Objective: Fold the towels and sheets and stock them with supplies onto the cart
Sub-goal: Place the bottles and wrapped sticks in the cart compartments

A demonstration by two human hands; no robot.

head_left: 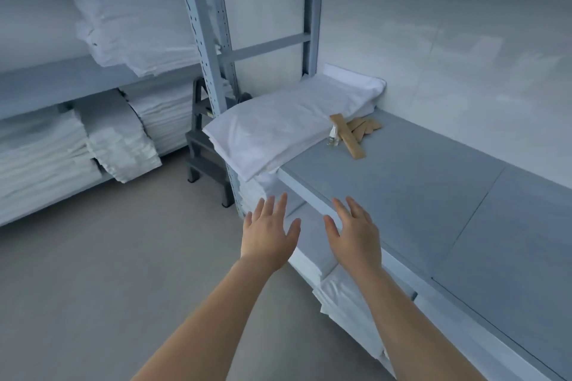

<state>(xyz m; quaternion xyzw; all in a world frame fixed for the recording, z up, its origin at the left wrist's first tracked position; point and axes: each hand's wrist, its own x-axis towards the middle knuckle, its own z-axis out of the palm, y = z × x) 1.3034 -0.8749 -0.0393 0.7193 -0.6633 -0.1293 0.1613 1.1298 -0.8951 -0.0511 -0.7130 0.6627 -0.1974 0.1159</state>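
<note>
Two spread, empty hands, left hand [268,233], right hand [356,235], soft folded sheet [288,124]

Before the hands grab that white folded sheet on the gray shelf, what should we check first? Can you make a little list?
1. Left hand free: ok, fingers spread, holding nothing.
2. Right hand free: ok, open and holding nothing.
3. Folded sheet in view and uncovered: ok, nothing lies on top of it.
4. Sheet sits safely: not ok, its near corner hangs past the end of the gray shelf.
5. Small things beside it: not ok, the tan packets and small bottle lie right at its edge and might get dragged.
6. Cart ready nearby: cannot tell, no cart in view.
</note>
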